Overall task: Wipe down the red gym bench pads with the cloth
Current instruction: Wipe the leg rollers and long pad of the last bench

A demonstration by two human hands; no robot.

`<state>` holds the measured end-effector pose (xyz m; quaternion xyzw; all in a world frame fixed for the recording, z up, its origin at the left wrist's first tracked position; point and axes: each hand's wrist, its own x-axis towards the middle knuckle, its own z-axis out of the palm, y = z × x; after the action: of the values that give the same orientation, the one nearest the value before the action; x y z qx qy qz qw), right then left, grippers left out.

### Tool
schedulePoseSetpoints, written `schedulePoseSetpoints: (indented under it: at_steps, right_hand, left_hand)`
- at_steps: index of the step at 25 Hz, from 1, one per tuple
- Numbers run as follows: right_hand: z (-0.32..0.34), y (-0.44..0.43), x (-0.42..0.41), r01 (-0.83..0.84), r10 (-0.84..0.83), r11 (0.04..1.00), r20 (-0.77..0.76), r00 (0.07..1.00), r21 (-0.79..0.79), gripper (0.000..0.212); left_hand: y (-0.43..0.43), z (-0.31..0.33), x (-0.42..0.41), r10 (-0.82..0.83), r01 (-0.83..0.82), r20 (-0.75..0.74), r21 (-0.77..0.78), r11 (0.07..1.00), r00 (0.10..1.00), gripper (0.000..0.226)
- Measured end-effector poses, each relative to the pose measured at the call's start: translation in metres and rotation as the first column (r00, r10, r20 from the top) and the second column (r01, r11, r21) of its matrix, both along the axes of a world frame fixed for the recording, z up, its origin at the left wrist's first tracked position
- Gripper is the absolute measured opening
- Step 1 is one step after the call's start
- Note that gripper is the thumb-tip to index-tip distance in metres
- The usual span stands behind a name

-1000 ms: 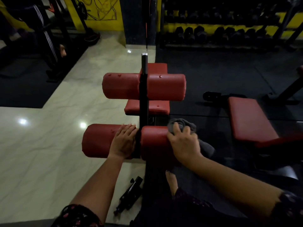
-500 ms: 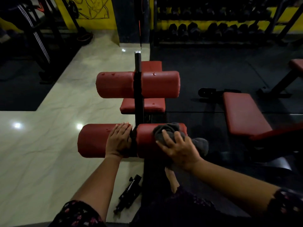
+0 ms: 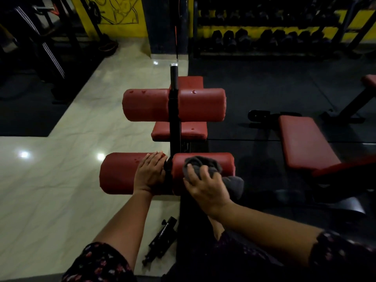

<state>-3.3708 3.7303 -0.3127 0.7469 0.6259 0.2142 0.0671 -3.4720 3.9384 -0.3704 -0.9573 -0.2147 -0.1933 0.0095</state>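
Right hand [image 3: 206, 187], fingers curled over a bunched grey cloth [image 3: 205, 162], wipes the lower-right red cylindrical vinyl pad [image 3: 228, 163]. Left hand [image 3: 149, 173] lies flat on the lower-left pad [image 3: 119, 173] at nine o'clock. The upper rollers [image 3: 199, 104] at twelve o'clock likely come next.

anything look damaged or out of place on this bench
Yes. The upper roller pad has small nicks in its red cover along the top. A black metal part lies on the floor by the bench, possibly detached.
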Motion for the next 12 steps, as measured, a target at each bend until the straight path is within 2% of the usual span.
schedulePoseSetpoints:
  at_steps: [3, 6, 8, 12]
  right_hand:
    - [-0.010, 0.031, -0.022, -0.133, 0.143, 0.986, 0.096, 0.985, -0.102, 0.037]
    - [-0.026, 0.009, -0.013, -0.212, 0.252, 0.957, 0.206, 0.946, -0.199, 0.038]
    - [-0.028, -0.026, 0.006, -0.195, 0.247, 0.955, 0.237, 0.940, -0.225, 0.043]
    - [-0.025, -0.089, 0.058, -0.097, 0.114, 0.992, 0.263, 0.958, -0.076, 0.060]
  left_hand:
    - [0.007, -0.007, -0.005, -0.025, 0.024, -0.041, -0.011, 1.000, 0.999, 0.047]
    - [0.006, -0.004, -0.004, -0.015, 0.015, -0.001, 0.003, 1.000, 1.000, 0.047]
    - [-0.001, -0.001, 0.000, 0.029, -0.029, 0.054, -0.005, 1.000, 0.998, 0.048]
    - [-0.019, -0.006, -0.012, 0.163, -0.151, 0.175, -0.081, 0.985, 0.971, 0.047]
